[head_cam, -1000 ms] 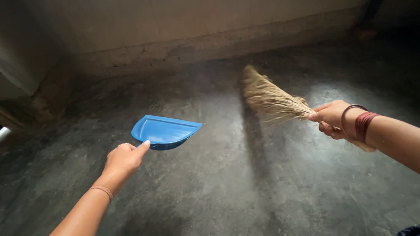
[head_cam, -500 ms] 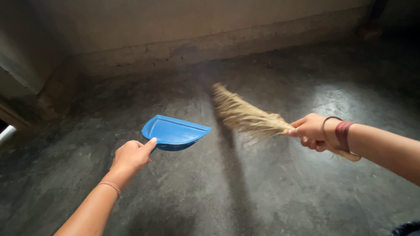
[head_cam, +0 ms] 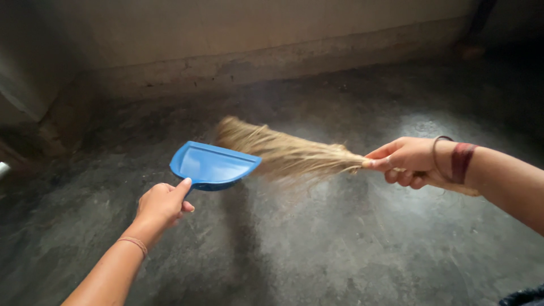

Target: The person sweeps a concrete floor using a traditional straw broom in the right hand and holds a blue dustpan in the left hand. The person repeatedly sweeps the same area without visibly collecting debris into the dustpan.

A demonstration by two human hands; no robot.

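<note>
A blue plastic dustpan with a flat curved scoop [head_cam: 212, 165] is being held by the left hand [head_cam: 161, 205] at its short handle, low in the left-centre of the view. The left fingers are being kept curled tight around the handle, and the thumb [head_cam: 182, 186] is being laid straight along its top, pointing toward the scoop. No gap is being shown between the fingers; the handle itself is mostly being hidden by the hand. A thin band is being worn on the left wrist [head_cam: 132, 243].

A bundled broom of pale dry grass fibres [head_cam: 277, 151] is being gripped by the right hand [head_cam: 405, 162] at the bound end, where the fibres are being gathered. The right fingers are being closed around that end, with the thumb and forefinger being pressed together at the front of the grip. Dark red bangles [head_cam: 459, 160] are being worn on the right wrist.

The broom is being held nearly level, its blurred tips being spread to the left just behind and beside the dustpan's open straight edge; whether the fibres are touching the pan cannot be told. Both are being held above a dark grey rough concrete floor [head_cam: 340, 243]. A stained pale wall with a raised base ledge [head_cam: 238, 51] is being seen beyond.
</note>
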